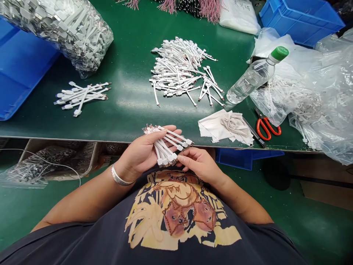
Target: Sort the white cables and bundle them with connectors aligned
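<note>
A bunch of short white cables lies across the palm of my left hand, the thumb pressed over it. Bare reddish wire ends point away from me, and most of the white connectors face my body. Thumb and fingertips of my right hand are closed at the connector ends on the right side of the bunch. Beyond my hands, a large heap of similar cables rests on the green table. A smaller pile of cables is on the left.
At upper left, a clear bag of connectors leans by a blue bin. To the right are a white cloth, red-handled scissors, a green-capped bottle and plastic bags. Another blue bin stands behind.
</note>
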A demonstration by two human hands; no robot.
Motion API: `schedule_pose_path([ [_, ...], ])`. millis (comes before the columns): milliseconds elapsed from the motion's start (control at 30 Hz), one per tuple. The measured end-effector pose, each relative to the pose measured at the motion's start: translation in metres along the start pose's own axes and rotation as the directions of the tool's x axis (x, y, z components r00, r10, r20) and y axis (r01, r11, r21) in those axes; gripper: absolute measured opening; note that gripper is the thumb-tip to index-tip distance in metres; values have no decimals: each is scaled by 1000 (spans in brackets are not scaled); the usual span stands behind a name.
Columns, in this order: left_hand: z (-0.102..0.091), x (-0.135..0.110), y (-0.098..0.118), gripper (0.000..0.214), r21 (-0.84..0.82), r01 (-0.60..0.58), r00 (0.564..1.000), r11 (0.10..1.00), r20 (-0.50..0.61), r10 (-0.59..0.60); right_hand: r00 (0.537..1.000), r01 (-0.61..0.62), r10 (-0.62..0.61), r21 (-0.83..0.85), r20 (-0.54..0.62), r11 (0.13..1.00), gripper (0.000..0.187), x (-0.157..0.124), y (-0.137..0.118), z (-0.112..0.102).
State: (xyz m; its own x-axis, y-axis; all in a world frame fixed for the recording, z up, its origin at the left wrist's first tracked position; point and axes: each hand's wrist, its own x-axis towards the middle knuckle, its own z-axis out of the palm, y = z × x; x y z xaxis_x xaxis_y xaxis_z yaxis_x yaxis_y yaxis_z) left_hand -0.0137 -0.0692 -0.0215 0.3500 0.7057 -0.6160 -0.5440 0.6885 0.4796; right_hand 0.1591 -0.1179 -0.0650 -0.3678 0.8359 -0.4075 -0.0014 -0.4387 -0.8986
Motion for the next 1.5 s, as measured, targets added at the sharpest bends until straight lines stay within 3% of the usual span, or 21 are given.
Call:
schedule_pose_path([
  [300, -2, -1, 0, 23, 14, 0, 1000, 1000, 9, -1, 1000, -2, 0, -48, -26, 999, 27, -2, -5, 1],
  [567, -1, 0, 2, 24, 18, -2, 1000, 1000, 14, 2, 997, 32, -30, 24, -76, 999, 25, -2, -4, -1],
  [833, 0, 1, -1, 29, -61, -49, 996, 997, 71, 53, 996, -10, -1, 117, 92, 993, 33, 4, -1, 11],
  [1000, 2, 2, -5, 29, -105, -39, 996, 994, 76, 47, 998, -24, 11, 179, 70, 984, 32, 6, -2, 15],
  [1200, -1, 4, -4, 26, -93, -70, 992, 993, 100, 80, 999, 31, -28, 65, -34, 997, 28, 2, -10, 10],
  [1367, -1, 4, 0, 28, -70, -64, 993, 996, 97, 70, 990, 88, -94, -59, -108, 994, 38, 2, -14, 3],
  [1500, 0, 4, 3, 26, -60, -76, 991, 995, 103, 82, 994, 75, -72, 39, -78, 996, 46, 4, -12, 2],
])
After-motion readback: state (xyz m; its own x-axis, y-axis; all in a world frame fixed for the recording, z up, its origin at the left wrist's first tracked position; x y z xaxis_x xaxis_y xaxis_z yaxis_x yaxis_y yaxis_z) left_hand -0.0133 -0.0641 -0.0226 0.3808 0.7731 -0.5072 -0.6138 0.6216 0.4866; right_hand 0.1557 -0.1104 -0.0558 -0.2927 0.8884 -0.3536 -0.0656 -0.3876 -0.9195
